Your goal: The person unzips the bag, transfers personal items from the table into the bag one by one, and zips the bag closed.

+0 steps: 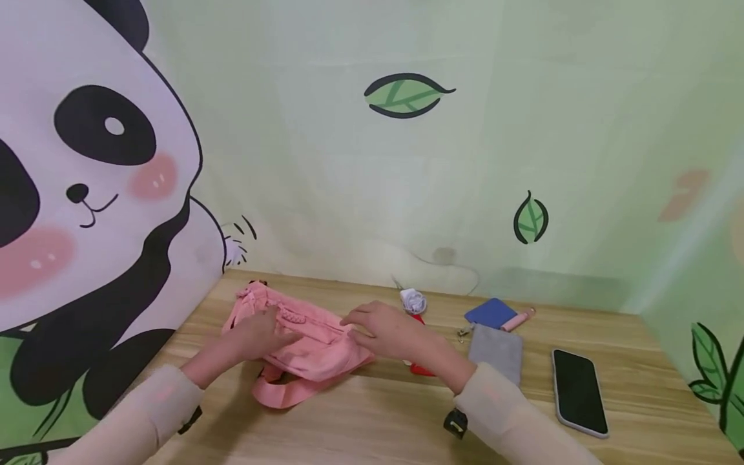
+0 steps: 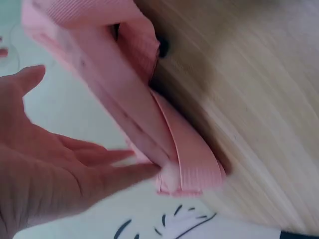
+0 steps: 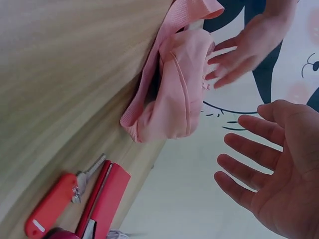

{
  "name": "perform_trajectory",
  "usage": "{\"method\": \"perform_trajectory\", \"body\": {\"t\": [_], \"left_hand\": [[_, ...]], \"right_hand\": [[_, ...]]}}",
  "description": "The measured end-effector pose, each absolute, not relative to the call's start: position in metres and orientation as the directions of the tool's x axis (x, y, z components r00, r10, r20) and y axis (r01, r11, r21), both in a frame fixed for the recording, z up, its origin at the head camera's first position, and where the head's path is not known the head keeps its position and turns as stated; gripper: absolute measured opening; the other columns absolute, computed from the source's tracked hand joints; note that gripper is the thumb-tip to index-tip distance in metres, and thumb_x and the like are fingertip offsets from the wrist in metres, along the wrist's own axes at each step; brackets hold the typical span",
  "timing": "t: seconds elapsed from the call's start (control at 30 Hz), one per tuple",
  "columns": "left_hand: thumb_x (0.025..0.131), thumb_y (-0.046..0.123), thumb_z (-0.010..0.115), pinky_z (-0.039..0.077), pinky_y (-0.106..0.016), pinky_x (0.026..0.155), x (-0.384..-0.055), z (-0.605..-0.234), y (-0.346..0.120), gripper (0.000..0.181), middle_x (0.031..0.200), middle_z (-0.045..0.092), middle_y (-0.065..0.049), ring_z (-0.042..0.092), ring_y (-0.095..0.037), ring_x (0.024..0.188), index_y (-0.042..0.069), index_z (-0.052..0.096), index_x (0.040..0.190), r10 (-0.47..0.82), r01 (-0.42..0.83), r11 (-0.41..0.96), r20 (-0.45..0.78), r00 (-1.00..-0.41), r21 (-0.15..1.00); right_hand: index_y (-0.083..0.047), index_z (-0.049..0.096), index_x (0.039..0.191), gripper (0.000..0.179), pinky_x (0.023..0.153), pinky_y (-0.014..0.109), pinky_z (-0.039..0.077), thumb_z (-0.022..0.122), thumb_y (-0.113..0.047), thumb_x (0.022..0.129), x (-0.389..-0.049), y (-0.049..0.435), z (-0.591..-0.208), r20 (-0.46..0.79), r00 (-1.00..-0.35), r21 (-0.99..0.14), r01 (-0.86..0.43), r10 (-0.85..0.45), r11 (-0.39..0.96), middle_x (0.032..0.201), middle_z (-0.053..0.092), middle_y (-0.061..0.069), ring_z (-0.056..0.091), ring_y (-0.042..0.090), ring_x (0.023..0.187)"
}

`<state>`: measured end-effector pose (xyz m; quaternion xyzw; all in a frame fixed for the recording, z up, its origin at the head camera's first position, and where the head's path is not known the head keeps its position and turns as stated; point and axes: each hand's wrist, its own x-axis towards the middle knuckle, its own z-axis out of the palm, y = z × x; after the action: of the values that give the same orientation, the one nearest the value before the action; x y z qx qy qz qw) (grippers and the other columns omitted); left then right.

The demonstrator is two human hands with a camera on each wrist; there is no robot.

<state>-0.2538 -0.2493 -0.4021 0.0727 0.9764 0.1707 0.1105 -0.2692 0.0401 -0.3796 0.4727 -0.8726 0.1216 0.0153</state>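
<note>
A pink waist bag (image 1: 316, 352) with a zipper and a wide webbing strap (image 1: 285, 392) lies on the left part of the table. My left hand (image 1: 256, 332) is at its left end. In the left wrist view the fingers of this hand (image 2: 84, 174) are extended, and a fingertip touches the bag (image 2: 134, 119) near its end. My right hand (image 1: 386, 330) hovers by the right end of the bag. In the right wrist view this hand (image 3: 279, 169) has its fingers spread, apart from the bag (image 3: 182, 89), with nothing in its grasp.
Right of the bag lie a red key holder (image 3: 52, 204) with a key and a red flat object (image 3: 112, 196). A lilac rose-like item (image 1: 414, 301), blue flat piece (image 1: 490, 312), pink tube (image 1: 517, 320), grey pouch (image 1: 496, 352) and smartphone (image 1: 579, 392) are also on the wooden table (image 1: 349, 426).
</note>
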Motion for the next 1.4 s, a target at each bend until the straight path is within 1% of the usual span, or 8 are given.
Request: {"method": "perform_trajectory", "body": {"t": [0.2,0.3,0.43,0.6,0.8,0.93,1.17,1.4], "left_hand": [[0.084,0.076,0.061,0.035,-0.065,0.108,-0.259,-0.416,-0.244,0.125,0.150,0.029,-0.046,0.047,-0.052,0.128,-0.028,0.023,0.144,0.060,0.000,0.977,-0.273,-0.960,0.215],[0.083,0.076,0.062,0.031,-0.067,0.109,-0.260,-0.421,-0.244,0.123,0.144,0.039,-0.043,0.056,-0.048,0.117,-0.026,0.028,0.142,0.024,-0.029,0.985,-0.306,-0.952,0.169],[0.078,0.084,0.060,0.039,-0.064,0.102,-0.273,-0.439,-0.249,0.121,0.136,0.051,-0.034,0.060,-0.038,0.101,-0.021,0.043,0.137,0.038,0.008,0.995,-0.305,-0.951,0.100],[0.067,0.094,0.057,0.033,-0.070,0.105,-0.288,-0.462,-0.260,0.129,0.141,0.047,-0.033,0.045,-0.051,0.128,-0.011,0.048,0.141,0.093,0.068,0.993,-0.293,-0.952,0.094],[0.066,0.085,0.071,0.017,-0.078,0.108,-0.286,-0.455,-0.265,0.128,0.155,0.029,-0.032,0.015,-0.064,0.141,-0.002,0.036,0.153,0.160,0.106,0.979,-0.332,-0.929,0.174],[0.071,0.070,0.080,0.010,-0.079,0.110,-0.282,-0.446,-0.268,0.121,0.160,0.022,-0.033,0.007,-0.064,0.144,-0.001,0.032,0.156,0.243,0.177,0.962,-0.361,-0.900,0.207],[0.069,0.049,0.091,0.020,-0.078,0.108,-0.277,-0.437,-0.272,0.111,0.161,0.025,-0.029,0.010,-0.060,0.146,0.002,0.037,0.154,0.379,0.308,0.921,-0.364,-0.851,0.237],[0.068,0.046,0.093,0.023,-0.076,0.109,-0.277,-0.432,-0.268,0.108,0.161,0.027,-0.027,0.012,-0.060,0.146,0.002,0.041,0.152,0.455,0.393,0.889,-0.361,-0.814,0.233]], "right_hand": [[-0.013,0.061,0.141,0.038,0.113,0.039,0.040,0.057,-0.027,0.105,-0.272,0.027,-0.372,0.099,-0.576,-0.197,-0.811,-0.812,0.551,0.142,0.061,0.005,0.052,0.024,0.135],[-0.014,0.060,0.142,0.039,0.114,0.039,0.040,0.057,-0.027,0.105,-0.273,0.025,-0.371,0.091,-0.579,-0.197,-0.808,-0.810,0.556,0.143,0.060,0.005,0.051,0.024,0.136],[-0.014,0.059,0.143,0.040,0.114,0.039,0.039,0.056,-0.029,0.106,-0.274,0.025,-0.371,0.081,-0.587,-0.185,-0.803,-0.805,0.567,0.144,0.059,0.004,0.050,0.024,0.137],[-0.016,0.059,0.143,0.040,0.114,0.040,0.039,0.056,-0.029,0.106,-0.275,0.026,-0.374,0.061,-0.602,-0.199,-0.789,-0.796,0.581,0.145,0.058,0.004,0.049,0.024,0.138],[-0.017,0.059,0.143,0.039,0.115,0.039,0.038,0.055,-0.030,0.106,-0.277,0.026,-0.378,0.052,-0.609,-0.187,-0.784,-0.791,0.591,0.146,0.057,0.005,0.049,0.024,0.138],[-0.016,0.060,0.142,0.039,0.115,0.037,0.039,0.055,-0.030,0.106,-0.278,0.025,-0.382,0.046,-0.603,-0.173,-0.790,-0.796,0.588,0.146,0.057,0.005,0.050,0.023,0.138],[-0.015,0.062,0.139,0.037,0.113,0.036,0.040,0.054,-0.031,0.106,-0.277,0.025,-0.386,0.036,-0.595,-0.174,-0.795,-0.803,0.581,0.143,0.060,0.006,0.052,0.023,0.135],[-0.015,0.064,0.137,0.035,0.112,0.035,0.041,0.057,-0.029,0.105,-0.280,0.022,-0.388,0.023,-0.601,-0.176,-0.789,-0.799,0.588,0.141,0.061,0.005,0.054,0.022,0.134]]}}
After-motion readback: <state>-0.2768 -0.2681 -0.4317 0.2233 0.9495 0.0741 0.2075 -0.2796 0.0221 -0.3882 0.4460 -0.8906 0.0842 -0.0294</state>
